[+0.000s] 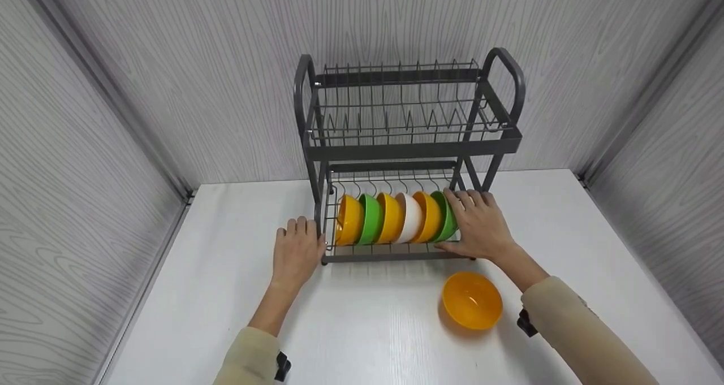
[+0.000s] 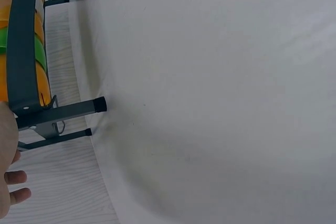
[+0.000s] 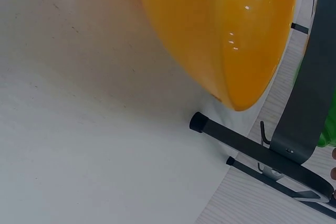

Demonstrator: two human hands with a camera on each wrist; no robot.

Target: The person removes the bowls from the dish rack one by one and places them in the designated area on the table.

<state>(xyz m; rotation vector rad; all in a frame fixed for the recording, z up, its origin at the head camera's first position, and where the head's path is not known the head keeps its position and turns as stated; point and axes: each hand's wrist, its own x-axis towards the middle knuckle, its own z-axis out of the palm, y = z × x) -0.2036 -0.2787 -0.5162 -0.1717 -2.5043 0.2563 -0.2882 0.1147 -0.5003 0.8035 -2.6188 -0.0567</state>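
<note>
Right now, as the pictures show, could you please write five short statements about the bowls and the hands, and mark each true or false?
1. Six bowls stand in a row on the lower shelf of the rack. True.
2. The row contains two white bowls. False: there is one white bowl.
3. The right hand is at the right-end green bowl. True.
4. Every bowl is in the rack. False: an orange bowl stands on the table, open side up.
5. Both hands hold bowls in the air. False: the left hand is at the rack's left side.

Three orange bowls [image 1: 349,221], two green bowls [image 1: 371,219] and one white bowl [image 1: 411,221] line one two-tier dish rack [image 1: 413,150]; one loose orange bowl [image 1: 472,300] sits off its front right corner.
</note>
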